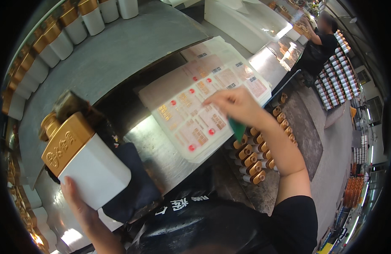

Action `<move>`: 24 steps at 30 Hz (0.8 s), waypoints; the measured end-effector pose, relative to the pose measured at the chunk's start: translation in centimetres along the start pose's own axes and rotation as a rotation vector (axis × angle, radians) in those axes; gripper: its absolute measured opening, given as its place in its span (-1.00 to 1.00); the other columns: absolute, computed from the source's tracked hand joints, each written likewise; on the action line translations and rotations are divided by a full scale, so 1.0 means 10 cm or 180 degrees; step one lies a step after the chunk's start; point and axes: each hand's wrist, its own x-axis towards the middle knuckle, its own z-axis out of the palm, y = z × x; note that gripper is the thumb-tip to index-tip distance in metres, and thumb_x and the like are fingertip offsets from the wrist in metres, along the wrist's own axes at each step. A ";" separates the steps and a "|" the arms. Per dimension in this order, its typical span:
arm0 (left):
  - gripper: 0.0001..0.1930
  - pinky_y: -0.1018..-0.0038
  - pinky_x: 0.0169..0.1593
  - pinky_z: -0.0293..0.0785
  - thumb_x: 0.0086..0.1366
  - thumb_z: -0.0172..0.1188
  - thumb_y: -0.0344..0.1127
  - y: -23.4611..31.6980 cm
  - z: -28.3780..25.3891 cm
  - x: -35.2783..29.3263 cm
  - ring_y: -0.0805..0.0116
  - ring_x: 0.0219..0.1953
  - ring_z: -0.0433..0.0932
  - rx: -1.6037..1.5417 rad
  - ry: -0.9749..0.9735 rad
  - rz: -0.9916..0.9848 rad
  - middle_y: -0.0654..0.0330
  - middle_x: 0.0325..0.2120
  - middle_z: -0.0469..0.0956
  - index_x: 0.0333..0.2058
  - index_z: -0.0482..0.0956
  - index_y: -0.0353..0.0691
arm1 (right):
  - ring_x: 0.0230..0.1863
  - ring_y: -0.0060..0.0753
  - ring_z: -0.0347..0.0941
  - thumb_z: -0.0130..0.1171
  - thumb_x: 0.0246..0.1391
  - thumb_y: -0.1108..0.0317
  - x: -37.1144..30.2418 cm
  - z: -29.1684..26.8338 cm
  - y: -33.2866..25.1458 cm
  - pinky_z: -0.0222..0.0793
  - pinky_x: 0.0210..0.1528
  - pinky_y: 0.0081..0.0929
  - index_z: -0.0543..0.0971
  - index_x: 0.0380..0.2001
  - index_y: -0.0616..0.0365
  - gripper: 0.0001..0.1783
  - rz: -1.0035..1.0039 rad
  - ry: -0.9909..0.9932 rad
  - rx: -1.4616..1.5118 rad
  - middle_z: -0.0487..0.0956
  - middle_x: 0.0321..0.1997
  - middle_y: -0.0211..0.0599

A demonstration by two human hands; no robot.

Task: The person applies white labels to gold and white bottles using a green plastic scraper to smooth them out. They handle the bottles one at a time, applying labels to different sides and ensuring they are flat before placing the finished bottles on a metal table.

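A flat, wide-shouldered bottle [98, 169], white below with a gold embossed top and neck, leans at the left. My left hand [79, 207] grips its lower side with the thumb on the white face; the other fingers are hidden behind it. Over a stack of printed decal sheets [195, 114] is my right hand [235, 103], its index fingertip at the top sheet. A green flat piece [237, 129], perhaps a scraper, sticks out under the palm, held by curled fingers that are partly hidden. Red round marks and gold print cover the sheet.
A dark blue cloth [134, 182] lies beside the bottle on the metal table [149, 139]. Similar gold-topped bottles [62, 38] line the far-left edge. More bottles [250, 163] stand low on the right. A white box [246, 25] sits at the back; a person [320, 46] works beyond.
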 end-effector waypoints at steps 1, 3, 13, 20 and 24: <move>-0.46 0.38 0.11 0.38 0.36 0.02 0.00 0.00 -0.02 0.02 0.30 0.02 0.47 -0.0054 0.0396 -0.0196 0.13 0.02 0.44 0.16 0.31 -0.27 | -0.45 -0.67 0.46 0.08 0.20 0.27 0.09 -0.18 0.17 0.38 -0.33 -0.63 0.68 -0.23 0.18 -0.73 0.0274 0.0318 -0.0314 0.66 -0.39 -0.32; -0.45 0.39 0.13 0.37 0.41 -0.05 0.04 0.02 -0.07 0.04 0.31 0.05 0.46 -0.0166 0.0324 -0.0100 0.13 0.05 0.44 0.18 0.30 -0.26 | -0.41 -0.43 0.52 0.06 0.18 0.26 0.26 -0.51 0.50 0.42 -0.27 -0.53 0.65 -0.15 0.13 -0.71 0.0373 0.0465 -0.0864 0.66 -0.35 -0.21; -0.39 0.39 0.14 0.36 0.42 -0.11 0.12 0.12 -0.26 0.01 0.31 0.08 0.43 0.0315 0.0537 -0.0040 0.11 0.07 0.40 0.22 0.24 -0.24 | -0.14 -0.16 0.54 -0.02 0.13 0.41 1.00 -0.98 1.17 0.45 -0.15 -0.25 0.55 0.06 -0.21 -0.56 0.0438 0.0430 -0.3716 0.55 -0.25 -0.17; -0.35 0.36 0.11 0.38 0.38 -0.07 0.18 0.04 -0.46 -0.08 0.27 0.04 0.47 0.0424 0.0430 -0.0225 0.10 0.03 0.44 0.20 0.25 -0.24 | -0.20 -0.09 0.55 0.15 0.05 0.16 1.33 -1.56 1.60 0.45 -0.19 -0.27 0.58 -0.15 0.05 -0.68 0.0947 0.0889 -0.3456 0.60 -0.29 -0.14; -0.43 0.44 0.08 0.39 0.40 -0.05 0.10 0.02 -0.47 -0.08 0.33 0.01 0.48 -0.0001 -0.0095 -0.0083 0.12 -0.02 0.47 0.15 0.32 -0.27 | -0.31 -0.22 0.54 0.32 -0.10 -0.06 1.60 -1.85 1.95 0.40 -0.26 -0.34 0.59 -0.37 0.16 -0.53 0.0953 0.0814 -0.2506 0.61 -0.38 -0.15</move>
